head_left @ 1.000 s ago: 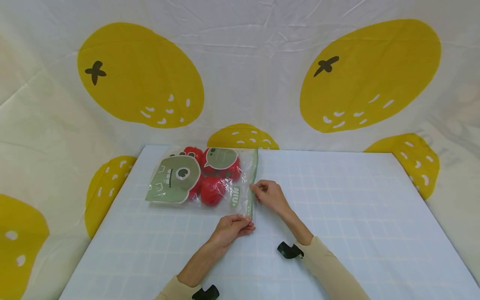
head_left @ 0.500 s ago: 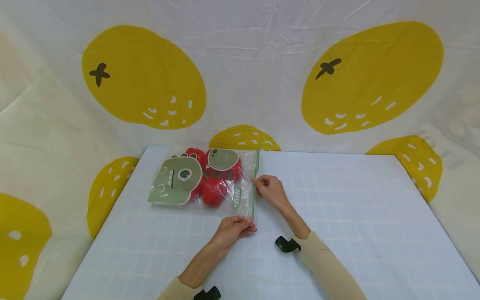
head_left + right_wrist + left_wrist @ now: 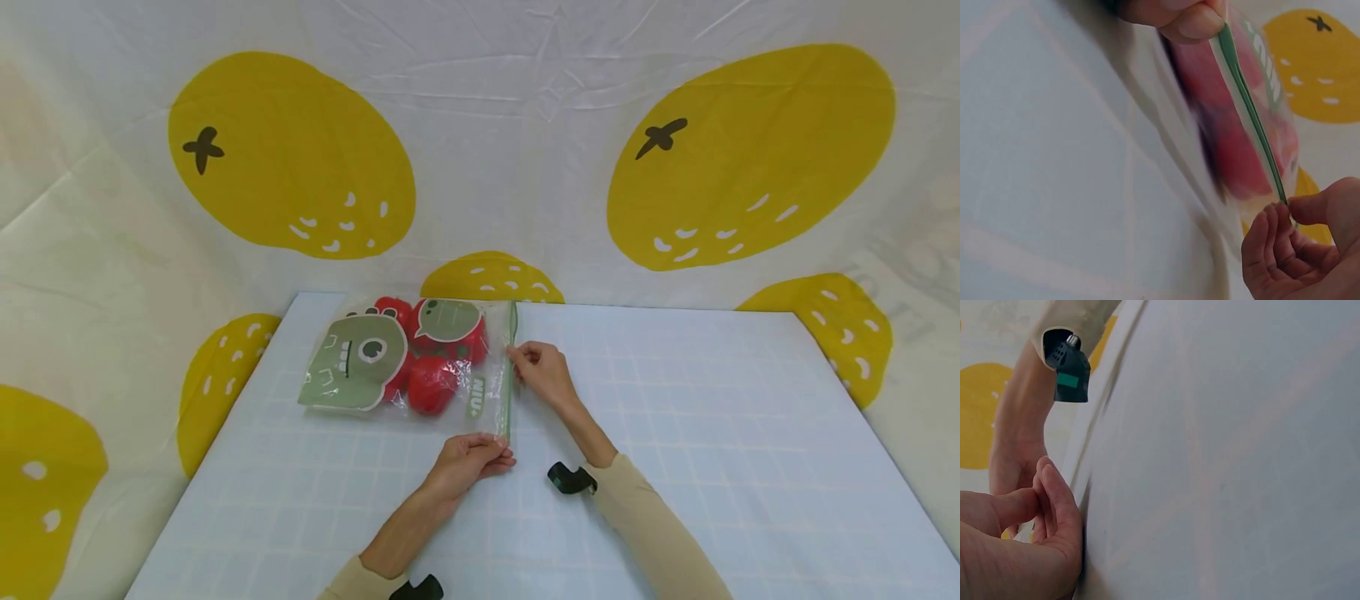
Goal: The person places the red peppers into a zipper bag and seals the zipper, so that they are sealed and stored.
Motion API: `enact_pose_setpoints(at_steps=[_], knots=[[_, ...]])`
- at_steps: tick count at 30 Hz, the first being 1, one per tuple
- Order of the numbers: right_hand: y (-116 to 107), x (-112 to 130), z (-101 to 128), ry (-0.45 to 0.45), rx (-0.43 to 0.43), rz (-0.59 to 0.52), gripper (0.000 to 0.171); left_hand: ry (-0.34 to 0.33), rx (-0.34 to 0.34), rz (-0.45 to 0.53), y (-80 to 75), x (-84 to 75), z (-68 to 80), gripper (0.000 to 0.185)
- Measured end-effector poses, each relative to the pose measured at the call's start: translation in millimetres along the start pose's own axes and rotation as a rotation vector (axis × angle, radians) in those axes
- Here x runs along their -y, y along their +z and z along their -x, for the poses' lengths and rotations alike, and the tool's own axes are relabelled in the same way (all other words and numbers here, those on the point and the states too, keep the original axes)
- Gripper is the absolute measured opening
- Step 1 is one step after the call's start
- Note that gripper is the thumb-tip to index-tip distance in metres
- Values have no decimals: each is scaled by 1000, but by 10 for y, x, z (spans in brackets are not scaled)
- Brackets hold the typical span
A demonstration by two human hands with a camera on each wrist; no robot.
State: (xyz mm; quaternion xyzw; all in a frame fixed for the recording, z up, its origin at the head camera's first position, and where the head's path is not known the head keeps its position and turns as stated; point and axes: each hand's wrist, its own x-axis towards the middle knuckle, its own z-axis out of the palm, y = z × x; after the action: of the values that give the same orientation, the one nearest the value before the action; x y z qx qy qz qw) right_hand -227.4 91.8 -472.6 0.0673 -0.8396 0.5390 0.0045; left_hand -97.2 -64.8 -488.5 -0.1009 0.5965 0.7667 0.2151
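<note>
A clear zip bag (image 3: pixel 487 333) with a green monster print lies at the back left, several red rounded things (image 3: pixel 432 386) inside it. A green zip strip (image 3: pixel 507 408) runs along its right edge. My left hand (image 3: pixel 468 462) pinches the near corner at that strip between thumb and fingers. Farther along the same edge, my right hand (image 3: pixel 543 371) pinches the strip between thumb and forefinger. In the right wrist view the strip (image 3: pixel 1250 103) stretches from the left hand's fingertips at the top to my right hand (image 3: pixel 1300 244). The left wrist view shows my left hand (image 3: pixel 1029 544) low at the table.
The table (image 3: pixel 675 467) has a pale blue checked cover. Behind it and at the sides hangs a white cloth (image 3: pixel 495 150) with yellow fruit prints. Dark wrist cameras (image 3: pixel 572 478) sit at both sleeves.
My right hand has slid along the zip strip toward the back, away from the left hand. The left hand keeps its hold on the near corner.
</note>
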Motion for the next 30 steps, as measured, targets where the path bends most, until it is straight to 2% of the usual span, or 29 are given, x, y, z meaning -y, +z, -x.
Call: enact_pose_setpoints(at_steps=[17,30], knots=[[-52,39,-211,-11,-20,28,27,19,5,-7,19,26,-35,34],[-51,102,-417,-49,-20,75,26,-24,-11,-40,7,6,-15,37]])
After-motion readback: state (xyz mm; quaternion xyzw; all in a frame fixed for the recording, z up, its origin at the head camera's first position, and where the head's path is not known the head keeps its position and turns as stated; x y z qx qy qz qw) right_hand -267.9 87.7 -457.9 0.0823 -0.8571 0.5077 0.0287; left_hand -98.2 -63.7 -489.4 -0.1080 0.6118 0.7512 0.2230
